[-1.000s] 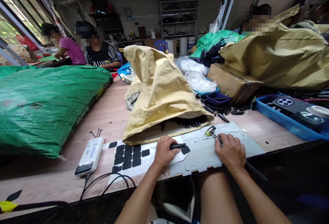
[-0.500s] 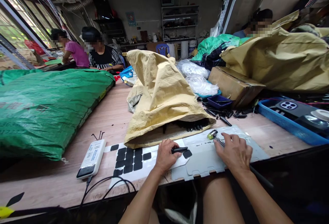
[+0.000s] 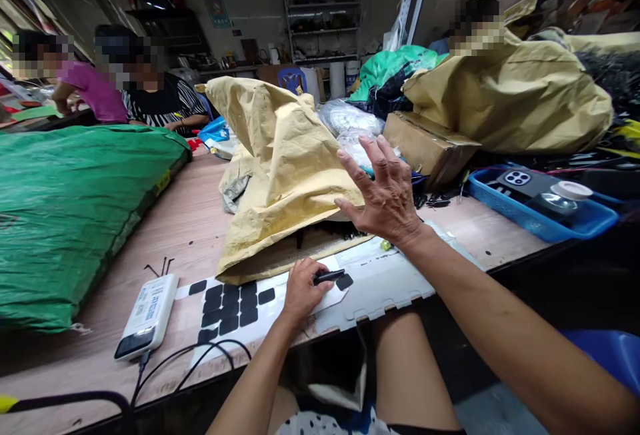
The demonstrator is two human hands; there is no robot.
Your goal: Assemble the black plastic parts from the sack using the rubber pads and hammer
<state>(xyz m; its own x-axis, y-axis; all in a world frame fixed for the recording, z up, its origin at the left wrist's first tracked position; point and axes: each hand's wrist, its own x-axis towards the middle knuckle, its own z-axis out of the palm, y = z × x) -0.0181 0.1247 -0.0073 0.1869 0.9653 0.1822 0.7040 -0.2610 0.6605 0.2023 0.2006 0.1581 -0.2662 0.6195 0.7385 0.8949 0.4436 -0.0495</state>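
My left hand point(image 3: 304, 288) is closed on a black pen-shaped part point(image 3: 329, 276), held level just above the white sheet at the table's front. My right hand point(image 3: 385, 195) is raised with fingers spread, holding nothing, in front of the mouth of a tan woven sack point(image 3: 285, 182). Below its wrist shows the yellow-green head of a small hammer point(image 3: 385, 245), lying on a grey board point(image 3: 373, 282); the forearm hides its handle. Black rounded-square stickers point(image 3: 230, 302) sit on the white sheet. Dark pieces inside the sack are partly hidden.
A white power bank point(image 3: 147, 318) with black cables lies at left, beside a large green sack point(image 3: 85, 222). At right are a cardboard box point(image 3: 425, 145) and a blue basket point(image 3: 590, 225) with a phone point(image 3: 520, 185). Several people sit beyond the table.
My right hand has come off the hammer and risen up and to the left, its fingers spreading. My left hand keeps the black part. The camera view has turned to the right.
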